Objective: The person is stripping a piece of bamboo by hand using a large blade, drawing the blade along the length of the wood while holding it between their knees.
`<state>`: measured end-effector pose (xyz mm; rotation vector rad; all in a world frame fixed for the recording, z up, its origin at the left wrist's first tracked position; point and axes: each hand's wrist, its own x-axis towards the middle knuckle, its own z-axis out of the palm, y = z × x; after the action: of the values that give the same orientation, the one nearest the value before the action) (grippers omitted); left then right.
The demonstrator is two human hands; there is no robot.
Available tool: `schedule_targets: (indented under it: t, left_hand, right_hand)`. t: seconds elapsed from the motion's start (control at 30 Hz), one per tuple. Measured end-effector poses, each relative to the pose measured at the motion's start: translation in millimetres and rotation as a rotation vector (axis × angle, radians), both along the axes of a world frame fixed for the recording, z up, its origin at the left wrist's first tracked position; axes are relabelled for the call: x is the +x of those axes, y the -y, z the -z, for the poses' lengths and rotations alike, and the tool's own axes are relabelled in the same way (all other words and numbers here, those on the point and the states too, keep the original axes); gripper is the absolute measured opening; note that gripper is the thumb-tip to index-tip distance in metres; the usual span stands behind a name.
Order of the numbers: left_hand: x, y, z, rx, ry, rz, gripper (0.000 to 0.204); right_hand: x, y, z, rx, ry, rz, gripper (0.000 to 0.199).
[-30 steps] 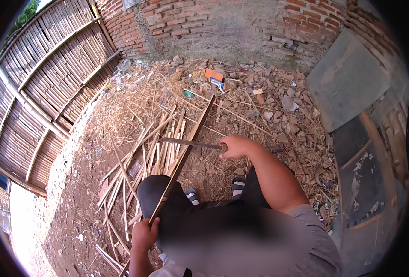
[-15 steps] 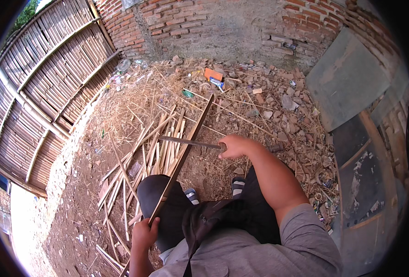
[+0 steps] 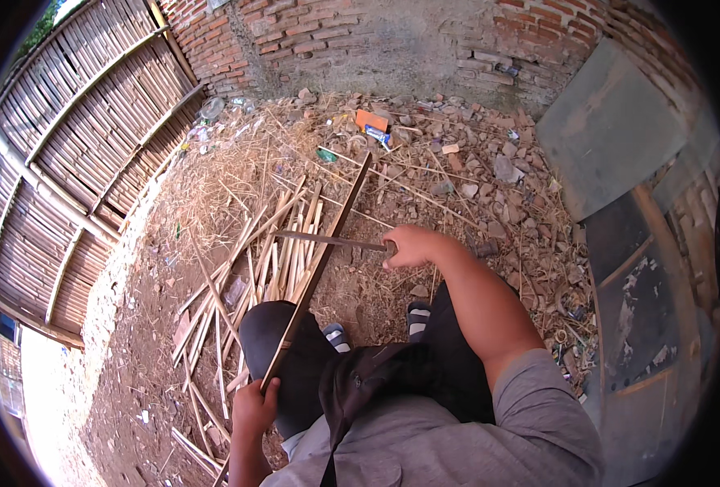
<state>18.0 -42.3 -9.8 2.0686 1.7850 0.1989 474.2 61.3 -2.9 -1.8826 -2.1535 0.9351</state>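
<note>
My left hand (image 3: 254, 408) is closed around the lower part of a long, dark bamboo strip (image 3: 301, 307), beside my left thigh. The strip slants up and away over my left knee, its far end above the ground. My right hand (image 3: 413, 246) grips the handle of a machete (image 3: 360, 243), whose long narrow blade points left and crosses the strip beyond the knee. Whether the blade's edge bites into the strip is too small to tell. Under and left of the strip lies a loose pile of pale split bamboo sticks (image 3: 214, 312).
Rubble (image 3: 490, 191) and dry straw cover the ground ahead, with an orange piece (image 3: 371, 121) of litter. A brick wall (image 3: 360, 57) stands at the back, a bamboo-slat fence (image 3: 76, 122) at left. Grey and dark panels (image 3: 612, 138) lean at right.
The view has shifted slightly. Both hands keep their hold, and the machete blade stays across the bamboo strip at nearly the same spot.
</note>
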Motion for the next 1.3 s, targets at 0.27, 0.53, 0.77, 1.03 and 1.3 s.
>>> schedule_targets:
  t: [0.27,0.53,0.77,1.03,1.3]
  left_hand:
    - [1.3,-0.6,-1.9,-0.007,-0.001,-0.007,0.046]
    - [3.2,0.2,-2.4,0.008,-0.021,-0.022,0.044]
    - [0.6,-1.3,-0.8,0.016,-0.026,-0.009,0.044]
    - [1.2,-0.1,-2.6,-0.01,-0.025,0.004,0.042]
    - [2.0,-1.3,-3.1,-0.007,-0.021,-0.007,0.043]
  right_hand:
    - [-14.5,5.6,-3.6,0.051,0.027,0.031,0.045]
    - [5.1,-3.7,6.2,0.036,0.003,0.094,0.051]
    - [-7.1,-0.2,14.9,0.131,0.04,0.069,0.047]
    - [-2.7,-1.7,7.4,0.027,0.004,-0.014,0.044]
    - [-7.4,-1.2,11.7,0.091,0.028,0.098,0.052]
